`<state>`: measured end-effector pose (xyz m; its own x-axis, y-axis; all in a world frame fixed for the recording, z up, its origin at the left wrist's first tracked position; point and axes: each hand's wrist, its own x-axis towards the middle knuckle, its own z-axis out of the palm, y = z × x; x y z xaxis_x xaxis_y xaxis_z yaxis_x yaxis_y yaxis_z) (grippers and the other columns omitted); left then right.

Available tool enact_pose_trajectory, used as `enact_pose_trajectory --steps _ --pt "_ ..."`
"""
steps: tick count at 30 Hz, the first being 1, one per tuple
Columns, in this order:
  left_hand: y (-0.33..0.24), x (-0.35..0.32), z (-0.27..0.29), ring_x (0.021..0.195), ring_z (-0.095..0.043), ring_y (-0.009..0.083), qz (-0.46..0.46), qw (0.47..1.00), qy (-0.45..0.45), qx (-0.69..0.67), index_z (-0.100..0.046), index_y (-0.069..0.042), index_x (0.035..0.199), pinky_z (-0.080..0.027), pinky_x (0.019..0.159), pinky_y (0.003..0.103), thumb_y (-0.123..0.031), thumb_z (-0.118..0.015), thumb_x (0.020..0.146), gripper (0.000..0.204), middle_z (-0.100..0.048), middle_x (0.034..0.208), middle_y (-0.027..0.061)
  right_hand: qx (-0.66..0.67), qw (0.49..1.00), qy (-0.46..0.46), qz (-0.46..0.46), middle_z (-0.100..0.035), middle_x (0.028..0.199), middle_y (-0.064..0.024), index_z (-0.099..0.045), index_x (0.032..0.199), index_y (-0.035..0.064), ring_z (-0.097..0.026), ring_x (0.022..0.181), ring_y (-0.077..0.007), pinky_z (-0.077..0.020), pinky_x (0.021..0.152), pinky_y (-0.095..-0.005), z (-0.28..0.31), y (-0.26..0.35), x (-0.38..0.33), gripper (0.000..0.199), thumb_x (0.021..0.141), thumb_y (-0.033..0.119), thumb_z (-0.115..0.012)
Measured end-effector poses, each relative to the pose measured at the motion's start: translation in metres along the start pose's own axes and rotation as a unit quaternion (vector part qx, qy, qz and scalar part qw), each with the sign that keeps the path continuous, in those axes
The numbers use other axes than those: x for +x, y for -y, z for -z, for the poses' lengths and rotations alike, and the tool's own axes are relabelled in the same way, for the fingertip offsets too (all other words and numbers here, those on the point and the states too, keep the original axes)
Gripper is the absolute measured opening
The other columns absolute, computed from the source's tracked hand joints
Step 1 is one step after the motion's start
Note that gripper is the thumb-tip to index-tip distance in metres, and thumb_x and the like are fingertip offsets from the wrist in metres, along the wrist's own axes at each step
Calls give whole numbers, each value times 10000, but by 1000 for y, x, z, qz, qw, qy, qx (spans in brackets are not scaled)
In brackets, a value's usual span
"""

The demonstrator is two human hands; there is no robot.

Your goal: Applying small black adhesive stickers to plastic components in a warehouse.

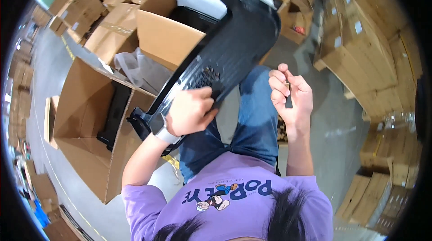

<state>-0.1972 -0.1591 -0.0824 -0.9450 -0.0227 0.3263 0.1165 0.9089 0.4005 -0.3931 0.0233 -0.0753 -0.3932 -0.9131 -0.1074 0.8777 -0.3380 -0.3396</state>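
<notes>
Centre of the frame: my left hand [191, 113] lies closed over the lower part of a long black ribbed plastic panel [225, 52], which slants from the lower left up to the upper centre across my lap. Right of centre, my right hand [290, 95] is raised with its fingers curled around a small dark flat piece [288, 101], well apart from the panel. At left, an open brown cardboard box [83, 119] holds another black part [114, 115]. I judge that the panel, gripped near one end only, could tip or slide off my knee, its far end swinging toward the upper box [166, 38]. The small piece is mostly hidden by my fingers; its kind cannot be told. The panel's lower end is cut off behind my wrist.
</notes>
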Motion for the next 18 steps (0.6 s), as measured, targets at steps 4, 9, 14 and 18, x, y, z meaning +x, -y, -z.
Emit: enact_pose_trajectory --steps 4,9,14,18 --pt "7 -24 -83 606 -554 238 -78 986 137 44 -511 -58 573 -460 508 353 -133 -652 634 170 -467 687 75 82 993 44 77 -432 815 -71 -527 983 -11 -420 672 -146 -365 525 -258 2 -3 -16 234 758 -50 -479" --pt "4 -13 -96 674 -574 208 -110 977 171 63 -559 -66 604 -472 539 322 -125 -631 634 98 -494 728 61 17 984 -66 162 -553 1082 -179 -490 1112 -2 -565 857 -182 -495 761 -279 9 -10 -12 320 810 -89 -431" --pt "6 -4 -94 640 -572 211 -105 976 179 69 -559 -66 596 -468 526 318 -170 -651 671 158 -477 679 58 -92 976 -65 185 -461 1264 -290 -322 1315 1 -503 1190 -290 -465 972 -339 7 -32 10 389 931 -20 -382" --pt "-8 5 -58 471 -485 149 74 961 -36 -264 -615 -62 773 -381 453 288 -136 -722 731 137 -588 677 48 -100 979 -68 162 -416 1318 -277 -273 1366 19 -436 1253 -301 -422 1010 -363 4 -51 26 432 947 14 -378"
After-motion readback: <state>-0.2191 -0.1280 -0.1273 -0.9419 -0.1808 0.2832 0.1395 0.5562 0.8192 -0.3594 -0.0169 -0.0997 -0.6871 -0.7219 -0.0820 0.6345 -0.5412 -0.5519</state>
